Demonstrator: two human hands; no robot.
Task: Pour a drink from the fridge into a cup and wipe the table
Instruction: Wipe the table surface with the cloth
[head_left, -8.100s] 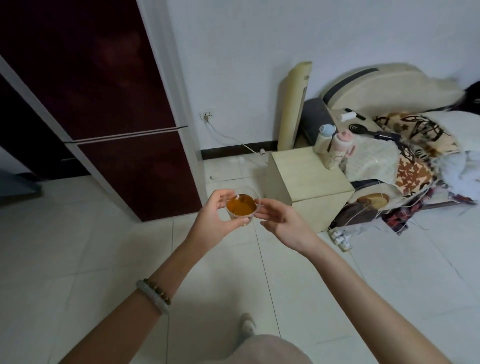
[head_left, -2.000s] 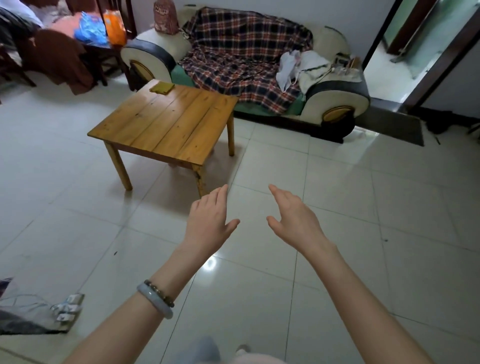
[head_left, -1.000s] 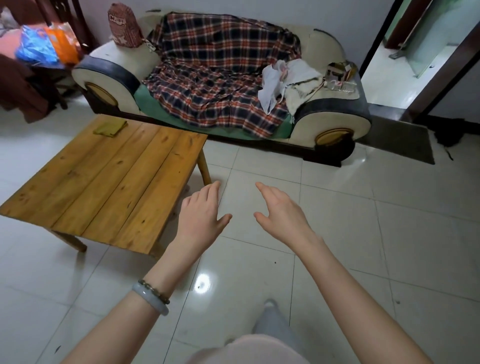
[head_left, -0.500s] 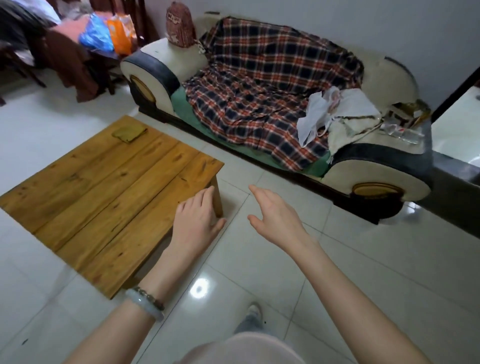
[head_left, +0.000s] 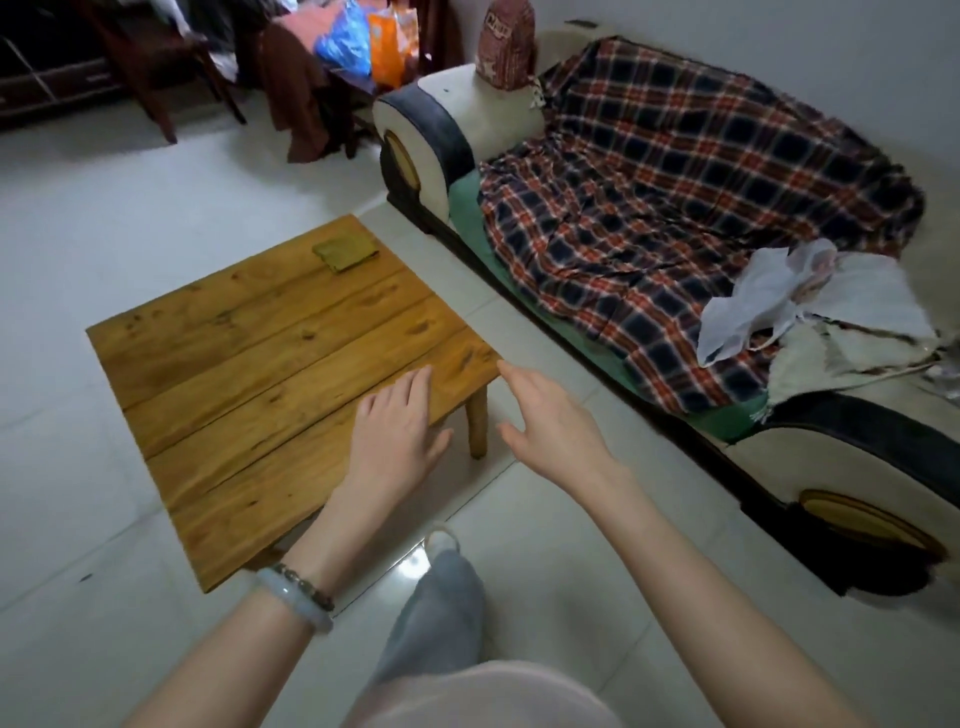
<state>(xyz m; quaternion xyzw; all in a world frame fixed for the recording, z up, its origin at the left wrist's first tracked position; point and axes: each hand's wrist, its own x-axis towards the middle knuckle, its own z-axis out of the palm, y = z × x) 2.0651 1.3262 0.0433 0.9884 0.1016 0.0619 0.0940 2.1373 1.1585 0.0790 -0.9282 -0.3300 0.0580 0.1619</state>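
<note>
Both my hands are empty, fingers loose and spread, with nothing pinched or carried. My left hand (head_left: 397, 436) hovers palm down over the table (head_left: 249, 358) by its near right edge. I cannot tell whether it touches the wood. My right hand (head_left: 556, 421) hangs just past the table's right corner, over the floor (head_left: 104, 234), palm turned inward. I take this as arriving for the wiping part, with my hands kept free because something has to be picked up first.

That would be the cloth (head_left: 345, 253), a small folded yellowish square lying flat by the far corner, well apart from both hands. Getting it should take a lean or a step along the table. No cup or drink shows anywhere, so I can't say where they stand.

The table is low, made of bare planks with dark knots and thin gaps between them. One leg (head_left: 478, 426) shows under the right corner. I see no spill, though fine marks would be too small to tell. Pale glossy tiles lie all round. Beside the right edge runs a sofa (head_left: 431, 135) under a plaid blanket (head_left: 675, 182), with a white bag (head_left: 753, 306) on it. Past the far corner stands a dark chair (head_left: 150, 67).
</note>
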